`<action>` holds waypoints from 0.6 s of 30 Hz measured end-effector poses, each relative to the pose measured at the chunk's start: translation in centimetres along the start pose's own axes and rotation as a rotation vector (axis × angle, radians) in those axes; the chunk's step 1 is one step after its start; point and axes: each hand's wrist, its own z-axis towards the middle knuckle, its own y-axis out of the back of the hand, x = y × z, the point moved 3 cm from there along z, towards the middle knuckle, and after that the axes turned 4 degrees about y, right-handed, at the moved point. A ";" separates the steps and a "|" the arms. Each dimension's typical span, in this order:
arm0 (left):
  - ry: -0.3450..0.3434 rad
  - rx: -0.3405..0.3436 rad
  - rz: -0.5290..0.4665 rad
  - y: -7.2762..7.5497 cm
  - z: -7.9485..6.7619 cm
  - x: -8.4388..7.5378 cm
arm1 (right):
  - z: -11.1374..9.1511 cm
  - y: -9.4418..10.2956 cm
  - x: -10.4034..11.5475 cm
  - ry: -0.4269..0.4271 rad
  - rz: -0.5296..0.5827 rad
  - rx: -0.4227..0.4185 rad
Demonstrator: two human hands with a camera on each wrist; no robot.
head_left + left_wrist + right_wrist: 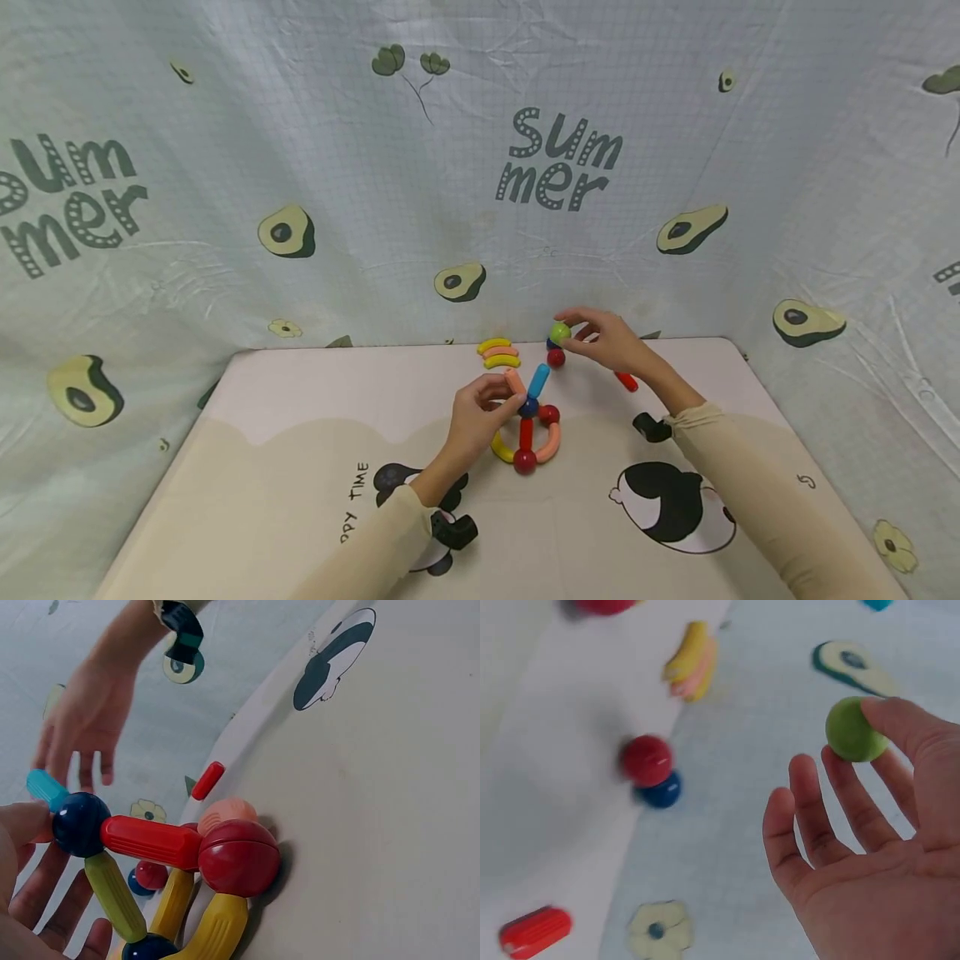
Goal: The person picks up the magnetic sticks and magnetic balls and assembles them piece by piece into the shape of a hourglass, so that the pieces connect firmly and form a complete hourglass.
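Note:
A green ball (849, 729) is pinched between the thumb and fingertips of my right hand (603, 337), raised near the back edge of the table. My left hand (476, 417) holds the top of a ball-and-stick magnetic structure at its dark blue ball (80, 824). From that ball rise a light blue stick (538, 381) and a salmon stick (514, 382). Below it a red stick (150, 841) runs to a red ball (525, 461) on the table. Curved yellow (502, 448) and salmon pieces (550, 443) form the base. The left fingertips are partly hidden in the left wrist view.
At the back edge lie curved yellow and salmon sticks (501, 362) side by side. A loose red ball (647, 760) sits beside a blue ball (662, 790). One red stick (626, 382) lies farther right. A printed cloth (360, 167) hangs behind the table (300, 450).

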 end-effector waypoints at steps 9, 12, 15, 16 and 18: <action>0.016 0.009 -0.036 0.1 0.1 0.2 | 1.0 -0.7 4.3 0.123 0.194 0.146; 0.023 0.013 -0.039 0.1 0.1 0.2 | 1.3 -1.3 5.3 0.126 0.233 0.177; 0.025 0.012 -0.042 0.2 0.1 0.1 | 1.7 -2.1 5.9 0.155 0.214 0.201; 0.025 0.012 -0.043 0.2 0.1 0.1 | 1.9 -2.4 6.0 0.167 0.207 0.208; 0.023 0.014 -0.047 0.3 0.1 0.0 | 2.1 -2.9 6.2 0.186 0.198 0.224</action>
